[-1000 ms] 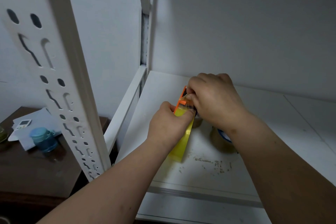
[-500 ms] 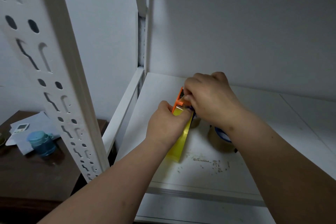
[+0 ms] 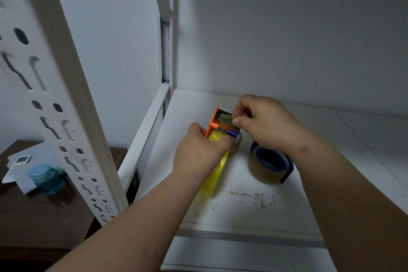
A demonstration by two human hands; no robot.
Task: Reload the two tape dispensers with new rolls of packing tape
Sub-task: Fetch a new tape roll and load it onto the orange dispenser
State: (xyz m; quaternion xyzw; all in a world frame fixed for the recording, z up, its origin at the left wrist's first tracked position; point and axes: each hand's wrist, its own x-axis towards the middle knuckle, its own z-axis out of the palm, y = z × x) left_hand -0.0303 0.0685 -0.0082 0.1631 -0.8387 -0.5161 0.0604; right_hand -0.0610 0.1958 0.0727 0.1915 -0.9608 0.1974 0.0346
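While the white shelf [image 3: 220,99] fills the lower right of the frame, I work at its centre. Just right of centre sits a blue-cored tape roll [image 3: 270,164] on the shelf, below my right wrist. My left hand [image 3: 198,157] is clenched around the yellow-and-orange tape dispenser [image 3: 215,126], whose orange head sticks up above my knuckles. My right hand [image 3: 262,121] is just beside that head, thumb and forefinger pinching the loose tape end [image 3: 226,119] over the dispenser's mouth.
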